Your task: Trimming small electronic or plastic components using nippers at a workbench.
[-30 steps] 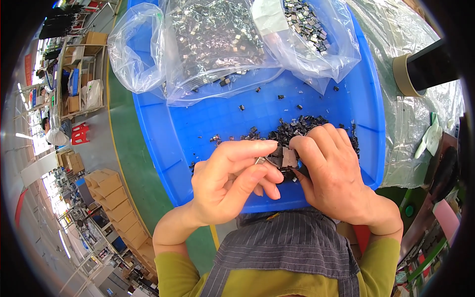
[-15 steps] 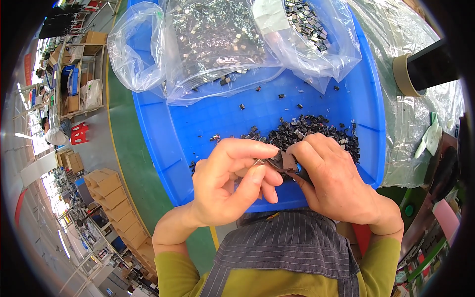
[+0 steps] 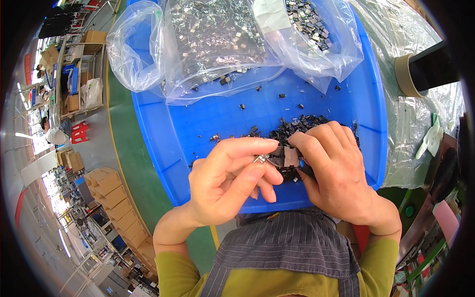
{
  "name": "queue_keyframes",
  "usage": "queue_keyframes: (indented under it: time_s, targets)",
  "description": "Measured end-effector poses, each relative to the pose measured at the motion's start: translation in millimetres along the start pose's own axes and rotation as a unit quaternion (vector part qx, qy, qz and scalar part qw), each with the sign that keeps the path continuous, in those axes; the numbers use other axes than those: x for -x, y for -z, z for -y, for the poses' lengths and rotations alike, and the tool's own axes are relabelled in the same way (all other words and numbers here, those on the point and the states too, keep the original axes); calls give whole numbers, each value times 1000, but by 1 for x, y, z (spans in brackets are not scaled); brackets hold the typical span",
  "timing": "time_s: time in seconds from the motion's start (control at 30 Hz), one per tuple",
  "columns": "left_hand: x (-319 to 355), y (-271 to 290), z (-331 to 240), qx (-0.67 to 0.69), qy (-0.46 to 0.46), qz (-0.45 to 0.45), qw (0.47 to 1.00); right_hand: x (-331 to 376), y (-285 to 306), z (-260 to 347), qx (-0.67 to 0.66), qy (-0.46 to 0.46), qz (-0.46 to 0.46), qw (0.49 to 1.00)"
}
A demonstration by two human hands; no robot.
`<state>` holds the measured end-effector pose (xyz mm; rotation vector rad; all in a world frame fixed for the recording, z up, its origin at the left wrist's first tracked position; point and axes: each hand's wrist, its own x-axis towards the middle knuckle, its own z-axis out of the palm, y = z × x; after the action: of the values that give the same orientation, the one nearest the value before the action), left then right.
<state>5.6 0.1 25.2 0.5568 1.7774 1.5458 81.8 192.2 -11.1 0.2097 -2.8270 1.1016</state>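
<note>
Over the blue tray (image 3: 213,114) my two hands meet at one spot. My left hand (image 3: 230,180) has its fingers curled, with a small shiny metal piece (image 3: 261,159) at its fingertips. My right hand (image 3: 336,171) is closed around a plier-like hand tool (image 3: 291,157) with a brownish-grey head and a dark, blue-edged handle. The tool's head lies right beside the metal piece; whether they touch, I cannot tell. Behind and below my hands spreads a pile of small black pieces (image 3: 302,126), partly hidden by my right hand.
A clear plastic bag (image 3: 217,49) full of small dark and silvery pieces lies across the tray's far end. Another open bag (image 3: 316,44) of square pieces sits at its right. A tape roll (image 3: 406,76) and a white-green tool (image 3: 431,138) rest on the plastic-covered surface at right.
My right hand has shifted slightly right and up and turned a little, so the tool's head shows more plainly. My left hand has barely moved, and the metal piece is more visible.
</note>
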Motion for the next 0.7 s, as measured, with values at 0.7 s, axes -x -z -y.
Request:
queue_keyframes:
  time_s: [0.7]
  targets:
    - [1,-6,4,-43,-58,-7,997,1,0,4,-26,8,16,1000]
